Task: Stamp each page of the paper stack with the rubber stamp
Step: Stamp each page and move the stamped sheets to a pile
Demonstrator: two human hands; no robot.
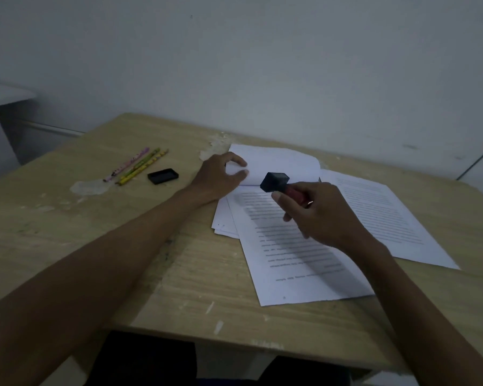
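Wooden table (179, 274): right hand (315, 215) holds stamp (276, 183) (above paper stack (299, 263)).

A plain study or office corner: worn wooden desk (179, 274), pencils (135, 165), printed pages (299, 246), bare white wall (262, 65).

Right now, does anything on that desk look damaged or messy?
Yes. The wooden desk has pale patches where its surface looks chipped or peeled, near the pencils and beside the left hand. The printed pages lie askew, not squared up.

Left hand (221, 174) pinching, right hand (315, 215) gripping, forearms extended
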